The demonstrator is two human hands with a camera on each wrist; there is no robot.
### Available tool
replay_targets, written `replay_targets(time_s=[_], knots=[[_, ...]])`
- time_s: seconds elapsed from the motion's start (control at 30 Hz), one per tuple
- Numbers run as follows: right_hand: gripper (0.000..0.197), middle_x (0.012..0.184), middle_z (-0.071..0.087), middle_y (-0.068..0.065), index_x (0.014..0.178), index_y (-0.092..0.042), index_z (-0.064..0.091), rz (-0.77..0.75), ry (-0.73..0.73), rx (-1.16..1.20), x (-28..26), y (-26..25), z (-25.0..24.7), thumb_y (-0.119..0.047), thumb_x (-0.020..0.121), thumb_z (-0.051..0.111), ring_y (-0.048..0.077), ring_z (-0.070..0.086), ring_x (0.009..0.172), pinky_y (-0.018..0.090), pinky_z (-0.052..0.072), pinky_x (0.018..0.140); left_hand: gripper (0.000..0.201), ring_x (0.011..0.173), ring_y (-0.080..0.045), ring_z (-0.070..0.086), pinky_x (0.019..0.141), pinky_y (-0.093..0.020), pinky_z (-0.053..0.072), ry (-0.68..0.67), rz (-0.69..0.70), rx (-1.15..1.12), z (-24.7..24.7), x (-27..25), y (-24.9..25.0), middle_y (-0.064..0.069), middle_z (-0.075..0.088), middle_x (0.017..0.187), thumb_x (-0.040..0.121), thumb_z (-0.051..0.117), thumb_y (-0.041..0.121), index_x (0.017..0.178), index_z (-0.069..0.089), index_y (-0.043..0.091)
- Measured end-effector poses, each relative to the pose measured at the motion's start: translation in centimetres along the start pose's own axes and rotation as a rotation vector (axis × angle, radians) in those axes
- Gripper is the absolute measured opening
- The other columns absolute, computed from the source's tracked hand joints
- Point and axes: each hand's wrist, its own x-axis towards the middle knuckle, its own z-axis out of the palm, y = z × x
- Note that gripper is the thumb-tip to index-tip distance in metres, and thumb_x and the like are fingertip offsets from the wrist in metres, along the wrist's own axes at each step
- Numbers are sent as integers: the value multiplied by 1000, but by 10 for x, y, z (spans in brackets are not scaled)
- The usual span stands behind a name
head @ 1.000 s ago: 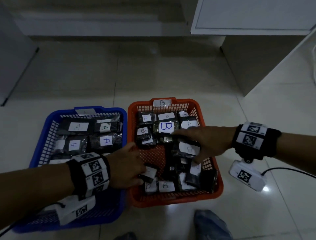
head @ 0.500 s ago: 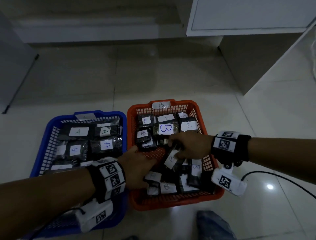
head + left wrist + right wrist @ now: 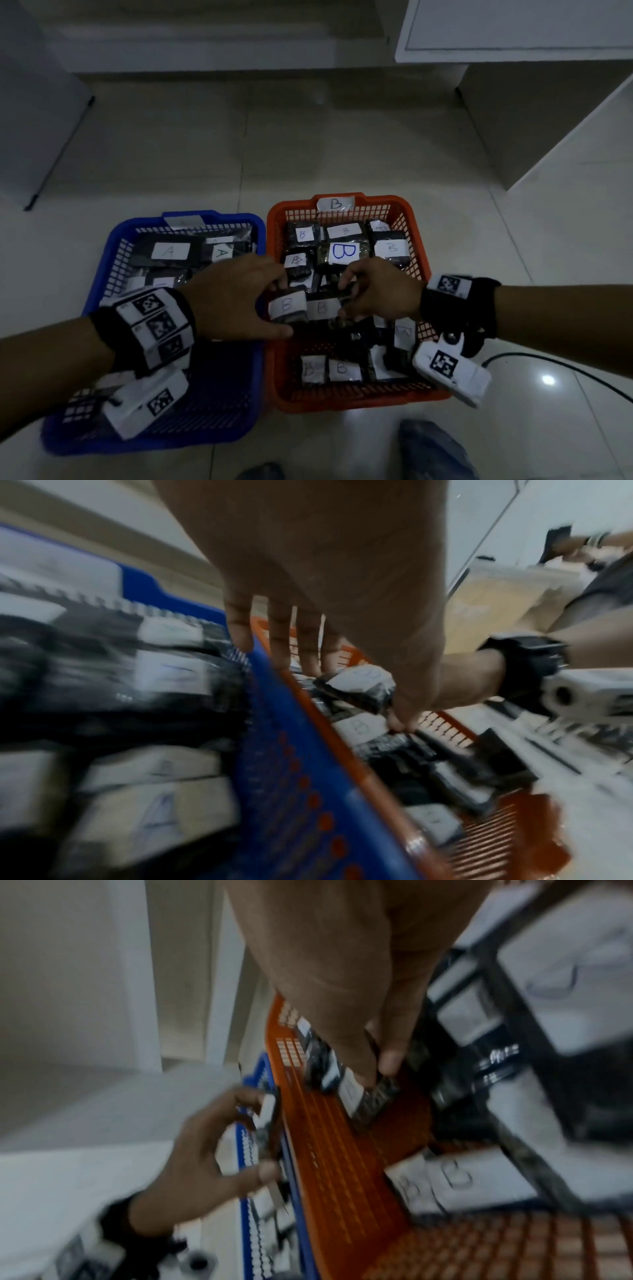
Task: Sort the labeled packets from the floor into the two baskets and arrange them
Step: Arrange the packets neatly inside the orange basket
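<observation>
Two baskets: we see them side by side on the floor in the lower half of the head view, walls touching.
Blue basket (image 3: 102, 274): at lower left; we read A on the white labels of the dark packets (image 3: 170, 253) inside it.
Our left hand (image 3: 236, 298): just left of centre, reaching over the blue rim into the orange one; thumb and fingers are clamped on the ends of a dark packet marked B (image 3: 287, 305), which it holds above the pile.
Same packet from the left wrist: it sits between the fingers and the thumb (image 3: 356, 688).
Orange basket (image 3: 419, 240): at lower centre, a B tag (image 3: 335, 204) on its far rim; B packets in rows at the back, looser ones toward the near wall.
Our right hand (image 3: 380, 291): right of centre, over the middle of the orange basket; thumb and forefinger pinch a second dark packet (image 3: 323, 306), just right of the first.
Right wrist view: blurred, yet we make out that pinch (image 3: 373, 1093).
Cable (image 3: 561, 368): at lower right, trailing over the tiles.
</observation>
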Motion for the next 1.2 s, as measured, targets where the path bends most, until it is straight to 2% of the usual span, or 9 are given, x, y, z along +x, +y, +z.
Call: replay_targets(time_s=[0.2, 0.33, 0.47, 0.67, 0.77, 0.83, 0.9, 1.0, 1.2], knots=[[33, 84, 69, 5, 97, -12, 58, -107, 14, -323, 19, -8, 20, -16, 78, 84, 23, 68, 72, 37, 59, 64, 68, 91, -2, 50, 78, -30, 53, -71, 0, 13, 7, -10, -10, 21, 36, 108, 68, 57, 86, 111, 49, 34], [22, 89, 60, -5, 92, -18, 62, -278, 41, -664, 18, -8, 21, -28, 83, 79, 12, 56, 78, 19, 41, 62, 69, 91, -3, 49, 78, -31, 53, -92, 25, 21, 6, -10, -12, 19, 35, 108, 69, 58, 85, 113, 49, 33], [45, 121, 60, 4, 124, -18, 62, -307, 33, -801, 14, 3, 22, -42, 87, 72, 23, 62, 104, 39, 55, 86, 71, 90, -3, 48, 76, -29, 52, -89, 50, 69, 7, -10, -12, 18, 36, 107, 70, 57, 85, 116, 48, 32], [31, 130, 53, 3, 125, -23, 68, -555, -238, -1033, 6, 0, 28, -32, 99, 54, 19, 57, 113, 38, 56, 83, 74, 88, -5, 49, 74, -27, 49, -77, 57, 84, 6, -11, -12, 17, 37, 107, 70, 56, 85, 118, 50, 29], [32, 135, 53, 5, 124, -23, 69, -589, -244, -1115, 5, -1, 28, -35, 101, 49, 20, 55, 118, 38, 52, 83, 74, 85, -6, 52, 73, -30, 51, -33, 58, 130, 6, -11, -8, 15, 47, 104, 70, 52, 88, 114, 53, 28], [31, 133, 54, 4, 123, -21, 67, -575, -270, -1077, 4, -7, 26, -30, 101, 48, 21, 56, 118, 40, 55, 89, 69, 82, -3, 54, 72, -26, 50, -10, 34, 149, 4, -10, -4, 17, 55, 99, 70, 51, 88, 110, 52, 32], [26, 126, 58, 2, 120, -19, 66, -495, -215, -822, 4, -17, 17, -23, 98, 53, 19, 60, 110, 43, 55, 91, 66, 78, -2, 55, 68, -22, 47, 15, 8, 170, 0, -7, 2, 17, 57, 95, 70, 51, 88, 106, 51, 33], [28, 118, 57, -3, 111, -23, 60, -473, -69, -472, 1, -33, 0, -24, 86, 74, 10, 58, 103, 32, 54, 88, 64, 76, -4, 55, 65, -23, 46, 58, -31, 167, -4, 2, 8, 15, 56, 92, 71, 53, 86, 102, 50, 31], [49, 123, 56, -10, 111, -27, 62, -432, -84, -389, -2, -34, -1, -36, 71, 89, 5, 56, 109, 21, 51, 91, 68, 72, -5, 53, 67, -28, 46, 113, -24, 233, -2, 18, 16, 15, 55, 88, 71, 46, 90, 99, 55, 28]])
